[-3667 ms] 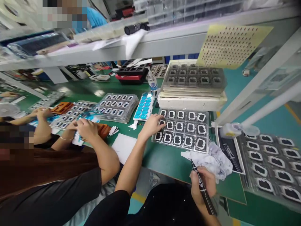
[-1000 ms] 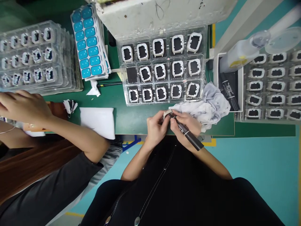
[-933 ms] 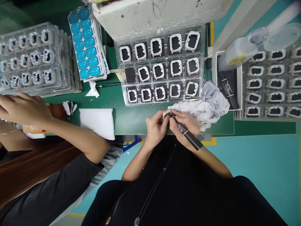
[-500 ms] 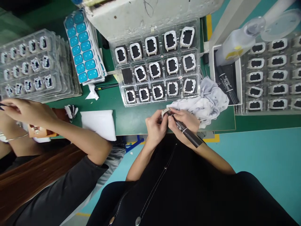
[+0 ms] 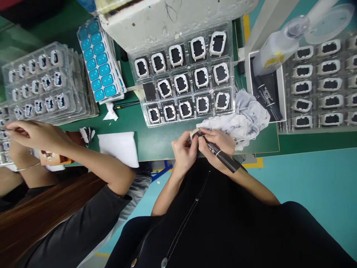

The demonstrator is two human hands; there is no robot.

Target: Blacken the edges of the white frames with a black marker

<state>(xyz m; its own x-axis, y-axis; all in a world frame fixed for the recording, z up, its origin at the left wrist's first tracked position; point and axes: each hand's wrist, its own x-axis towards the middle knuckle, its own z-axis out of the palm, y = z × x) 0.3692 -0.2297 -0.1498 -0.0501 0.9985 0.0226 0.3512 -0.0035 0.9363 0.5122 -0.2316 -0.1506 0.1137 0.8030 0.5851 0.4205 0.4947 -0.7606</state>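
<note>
My left hand (image 5: 184, 152) pinches a small light watch-case frame (image 5: 194, 133) just above the table's front edge. A black marker pen (image 5: 223, 157) lies in my right hand (image 5: 216, 144), its tip end at the frame and its barrel slanting down to the right; my fingers hide the tip. Ahead of my hands is a clear plastic tray (image 5: 185, 121) of white watch-case frames (image 5: 201, 77) in rows, with one bare dark pocket (image 5: 150, 91) at the left. A crumpled stained cloth (image 5: 245, 117) lies close behind my right hand.
A box (image 5: 282, 93) at right holds more markers and a squeeze bottle (image 5: 276, 52). Further right is another frame tray (image 5: 314, 128). Sheets of blue stickers (image 5: 102, 69) and stacked trays (image 5: 80, 93) stand left. A co-worker's arm (image 5: 92, 160) reaches across the left side beside white paper (image 5: 118, 149).
The view has shifted slightly. My hands keep nearly the same hold on the frame and marker. The co-worker's hands at left have moved a little.
</note>
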